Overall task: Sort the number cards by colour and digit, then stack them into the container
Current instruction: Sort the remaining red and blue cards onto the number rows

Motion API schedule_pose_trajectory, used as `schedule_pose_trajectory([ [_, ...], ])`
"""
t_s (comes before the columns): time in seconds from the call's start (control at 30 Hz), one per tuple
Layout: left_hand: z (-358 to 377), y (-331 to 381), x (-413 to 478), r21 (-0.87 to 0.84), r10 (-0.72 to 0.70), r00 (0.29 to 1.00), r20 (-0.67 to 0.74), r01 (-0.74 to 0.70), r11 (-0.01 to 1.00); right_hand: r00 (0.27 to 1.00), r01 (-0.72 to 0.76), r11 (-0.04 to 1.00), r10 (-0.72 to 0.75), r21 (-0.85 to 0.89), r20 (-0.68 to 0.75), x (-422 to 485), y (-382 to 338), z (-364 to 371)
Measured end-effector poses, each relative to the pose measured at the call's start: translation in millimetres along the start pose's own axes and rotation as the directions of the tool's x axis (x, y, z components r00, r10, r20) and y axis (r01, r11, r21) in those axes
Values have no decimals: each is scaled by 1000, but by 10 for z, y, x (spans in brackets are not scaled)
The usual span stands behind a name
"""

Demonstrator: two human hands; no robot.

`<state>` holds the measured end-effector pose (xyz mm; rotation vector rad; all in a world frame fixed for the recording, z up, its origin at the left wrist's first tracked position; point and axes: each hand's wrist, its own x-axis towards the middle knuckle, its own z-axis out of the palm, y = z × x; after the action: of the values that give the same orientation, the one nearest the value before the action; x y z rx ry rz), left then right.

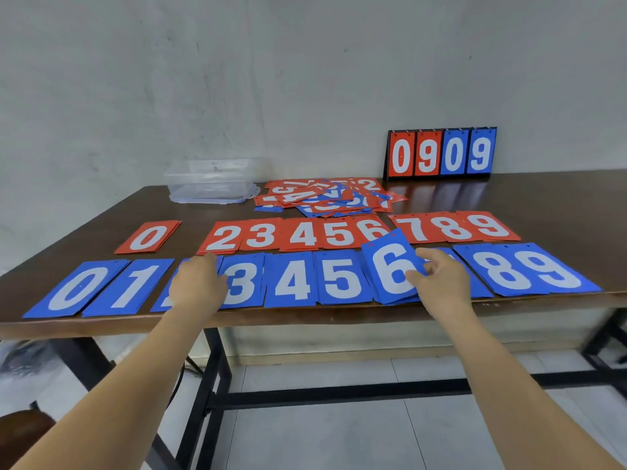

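Two rows of sorted number cards lie on the brown table. The back row is red, with a 0 pile and piles 2 to 9. The front row is blue, running from a 0 pile to a 9 pile. My right hand pinches a blue 6 card, tilted above the blue 6 pile. My left hand rests flat over the blue 2 pile, hiding most of it. A mixed heap of unsorted cards lies behind the red row. The clear plastic container stands at the back left.
A flip scoreboard showing 0909 stands against the wall at the back right. The front row of cards reaches the table's near edge. Black table legs and a tiled floor show below.
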<state>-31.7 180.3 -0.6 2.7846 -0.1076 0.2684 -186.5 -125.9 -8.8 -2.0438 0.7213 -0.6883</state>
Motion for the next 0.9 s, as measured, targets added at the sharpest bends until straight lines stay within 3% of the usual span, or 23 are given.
schedule_pose_trajectory([
  [0.17,6,42,0,100,15,999,-31,-12,995,999,37,961,-35,-276,13,-44,17,10],
  [0.3,37,42,-17,83,66,994,-88,-59,995,998,66,882,-70,-467,8,-72,15,-1],
  [0.53,95,269,-100,-93,190,971,-144,-204,974,982,172,843,-187,-510,22,-99,67,4],
  [0.9,95,836,305,-138,316,931,-185,-343,929,935,320,803,-354,-502,30,417,-349,146],
])
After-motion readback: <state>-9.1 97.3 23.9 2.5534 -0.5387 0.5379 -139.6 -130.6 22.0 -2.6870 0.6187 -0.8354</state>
